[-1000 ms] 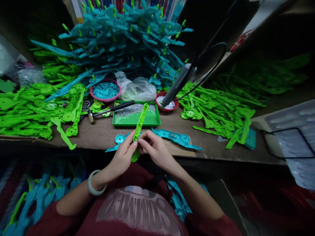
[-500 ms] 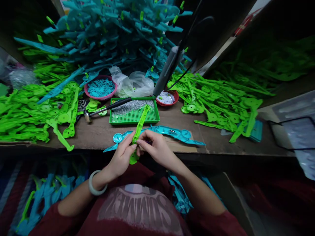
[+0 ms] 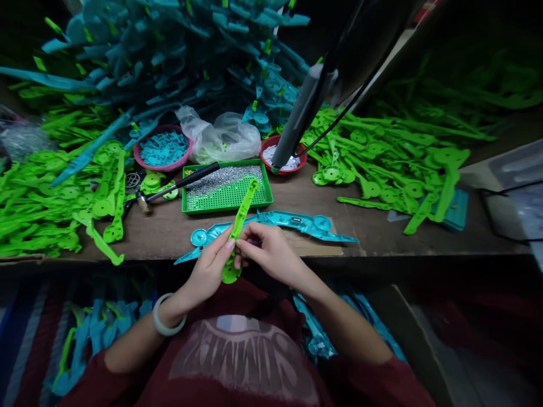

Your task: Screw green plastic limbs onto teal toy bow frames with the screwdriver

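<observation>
A long green plastic part (image 3: 243, 210) with a rounded lower end is gripped by my left hand (image 3: 211, 264), tilted up and to the right. My right hand (image 3: 268, 249) is closed, its thumb and fingertips pinched at the middle of that same part. Whether some small piece sits between those fingertips is hidden. Just beyond my hands, a long blue plastic part (image 3: 288, 219) with round ends lies along the front of the table. Behind it stands a green perforated tray (image 3: 212, 204) holding many small silvery pieces.
A hammer (image 3: 176, 185) rests across the tray's left edge. Behind are a pink bowl (image 3: 138, 157) of blue pieces, a plastic bag (image 3: 231, 138), a red bowl (image 3: 302, 164) of white pieces and a grey cylindrical tool (image 3: 299, 113). Green parts (image 3: 38, 198) and blue parts (image 3: 169, 62) are heaped around.
The head view has shifted slightly. My hands keep hold of the green part in nearly the same place, with small finger movements. The grey tool's lower tip now appears over the red bowl.
</observation>
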Action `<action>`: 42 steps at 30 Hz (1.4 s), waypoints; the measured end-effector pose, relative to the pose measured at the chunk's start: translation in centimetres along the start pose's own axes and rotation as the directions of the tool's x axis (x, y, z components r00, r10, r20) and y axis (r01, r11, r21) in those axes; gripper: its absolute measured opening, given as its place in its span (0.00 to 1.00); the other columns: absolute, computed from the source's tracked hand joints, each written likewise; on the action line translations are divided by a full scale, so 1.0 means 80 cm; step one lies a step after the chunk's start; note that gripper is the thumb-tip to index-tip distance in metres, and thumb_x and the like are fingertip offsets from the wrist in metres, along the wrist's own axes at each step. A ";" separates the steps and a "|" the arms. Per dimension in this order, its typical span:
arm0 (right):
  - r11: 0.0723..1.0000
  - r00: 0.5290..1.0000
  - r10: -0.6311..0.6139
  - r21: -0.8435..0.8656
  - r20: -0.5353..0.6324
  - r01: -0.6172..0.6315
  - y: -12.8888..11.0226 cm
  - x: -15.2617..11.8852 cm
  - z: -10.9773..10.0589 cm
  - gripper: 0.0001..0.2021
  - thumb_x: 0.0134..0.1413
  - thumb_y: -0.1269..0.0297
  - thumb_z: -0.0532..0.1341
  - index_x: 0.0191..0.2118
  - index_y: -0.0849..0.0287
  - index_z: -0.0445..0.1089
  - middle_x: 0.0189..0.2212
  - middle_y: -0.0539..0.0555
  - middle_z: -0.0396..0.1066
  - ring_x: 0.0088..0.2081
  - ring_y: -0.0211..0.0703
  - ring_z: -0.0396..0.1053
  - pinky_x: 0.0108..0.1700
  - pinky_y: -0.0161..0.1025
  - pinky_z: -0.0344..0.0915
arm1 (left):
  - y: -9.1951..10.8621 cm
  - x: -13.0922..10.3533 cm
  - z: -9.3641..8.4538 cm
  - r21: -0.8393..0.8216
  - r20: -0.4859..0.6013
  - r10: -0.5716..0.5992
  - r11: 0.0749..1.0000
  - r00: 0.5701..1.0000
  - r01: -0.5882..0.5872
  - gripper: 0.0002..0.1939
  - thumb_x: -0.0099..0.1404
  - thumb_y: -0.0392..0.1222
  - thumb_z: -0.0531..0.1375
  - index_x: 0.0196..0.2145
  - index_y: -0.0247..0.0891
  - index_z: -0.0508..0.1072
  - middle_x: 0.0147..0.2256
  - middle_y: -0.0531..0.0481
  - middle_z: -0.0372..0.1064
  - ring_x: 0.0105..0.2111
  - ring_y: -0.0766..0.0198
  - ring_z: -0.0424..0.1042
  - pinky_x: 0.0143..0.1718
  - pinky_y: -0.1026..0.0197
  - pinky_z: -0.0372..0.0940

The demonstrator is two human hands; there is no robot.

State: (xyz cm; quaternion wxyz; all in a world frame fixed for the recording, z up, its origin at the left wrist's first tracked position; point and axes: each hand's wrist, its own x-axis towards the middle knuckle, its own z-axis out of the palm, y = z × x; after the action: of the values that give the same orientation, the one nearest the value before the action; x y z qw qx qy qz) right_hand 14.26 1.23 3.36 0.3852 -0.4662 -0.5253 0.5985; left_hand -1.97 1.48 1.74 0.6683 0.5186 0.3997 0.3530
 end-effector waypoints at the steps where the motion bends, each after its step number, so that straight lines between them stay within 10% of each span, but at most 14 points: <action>1: 1.000 1.000 0.005 0.005 -0.010 -0.005 0.000 0.000 0.000 0.07 0.58 0.64 0.60 0.30 0.57 0.63 0.22 0.46 0.71 0.25 0.39 0.74 0.28 0.35 0.68 | 0.001 0.001 0.000 0.048 0.001 0.021 0.999 1.000 -0.021 0.23 0.71 0.51 0.55 0.58 0.37 0.69 0.27 0.53 0.67 0.27 0.66 0.67 0.32 0.63 0.67; 6: 0.998 0.999 -0.048 0.045 -0.021 0.048 0.002 -0.001 -0.006 0.07 0.59 0.62 0.61 0.32 0.57 0.65 0.24 0.47 0.72 0.27 0.40 0.75 0.30 0.37 0.70 | -0.006 0.008 0.001 0.018 -0.019 0.005 1.000 1.000 -0.005 0.22 0.71 0.50 0.56 0.58 0.38 0.69 0.25 0.55 0.66 0.25 0.68 0.67 0.31 0.64 0.67; 14: 0.751 0.884 -0.467 -0.540 -0.026 0.381 -0.001 -0.005 -0.034 0.08 0.63 0.66 0.57 0.40 0.57 0.74 0.34 0.54 0.70 0.37 0.41 0.68 0.40 0.39 0.66 | 0.004 0.011 0.000 -0.244 -0.060 -0.080 0.968 0.995 0.063 0.18 0.68 0.47 0.61 0.53 0.39 0.72 0.28 0.56 0.67 0.23 0.72 0.67 0.32 0.64 0.70; 19: 0.973 0.973 -0.193 -0.156 -0.128 0.173 -0.007 -0.003 -0.019 0.08 0.60 0.60 0.61 0.34 0.58 0.71 0.22 0.47 0.66 0.24 0.35 0.63 0.26 0.34 0.61 | 0.017 0.013 -0.004 -0.241 -0.127 0.015 0.970 0.992 -0.046 0.15 0.68 0.47 0.60 0.50 0.39 0.72 0.27 0.55 0.68 0.25 0.71 0.68 0.31 0.67 0.68; 23: 0.962 0.988 0.077 0.270 -0.137 -0.037 -0.008 0.000 0.008 0.12 0.53 0.55 0.65 0.34 0.59 0.69 0.17 0.44 0.62 0.17 0.32 0.57 0.17 0.30 0.52 | 0.009 0.018 -0.010 -0.066 -0.264 0.154 0.982 0.952 -0.177 0.17 0.70 0.49 0.57 0.53 0.41 0.69 0.28 0.55 0.69 0.28 0.69 0.70 0.35 0.65 0.67; 31: 0.915 0.862 -0.388 -0.250 -0.326 0.317 0.018 -0.006 0.067 0.06 0.60 0.66 0.60 0.36 0.56 0.75 0.30 0.52 0.72 0.34 0.41 0.69 0.39 0.39 0.67 | 0.007 0.021 -0.019 0.032 -0.367 0.205 0.978 0.907 -0.207 0.17 0.70 0.49 0.57 0.53 0.40 0.70 0.38 0.50 0.74 0.39 0.66 0.74 0.41 0.64 0.69; 39: 0.974 0.918 -0.196 0.041 -0.345 0.224 0.026 -0.006 0.085 0.11 0.59 0.60 0.61 0.45 0.56 0.73 0.27 0.49 0.70 0.25 0.37 0.66 0.27 0.35 0.66 | 0.017 0.021 -0.023 0.174 -0.365 0.345 0.938 0.865 -0.301 0.16 0.68 0.48 0.59 0.49 0.38 0.73 0.37 0.48 0.77 0.37 0.63 0.76 0.43 0.60 0.70; 42: 0.949 0.881 -0.314 -0.140 -0.353 0.282 0.027 -0.006 0.085 0.09 0.60 0.63 0.60 0.45 0.56 0.74 0.32 0.53 0.74 0.32 0.40 0.71 0.36 0.39 0.70 | 0.019 0.021 -0.020 0.127 -0.345 0.344 0.939 0.873 -0.320 0.12 0.69 0.47 0.58 0.44 0.37 0.75 0.39 0.47 0.77 0.40 0.61 0.76 0.47 0.58 0.69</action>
State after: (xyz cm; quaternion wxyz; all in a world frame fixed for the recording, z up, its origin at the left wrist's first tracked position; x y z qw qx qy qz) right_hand 7.90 -1.42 1.38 0.5448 -0.5003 -0.5335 0.4103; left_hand -2.76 3.99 2.72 0.4953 0.5273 0.4323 0.5383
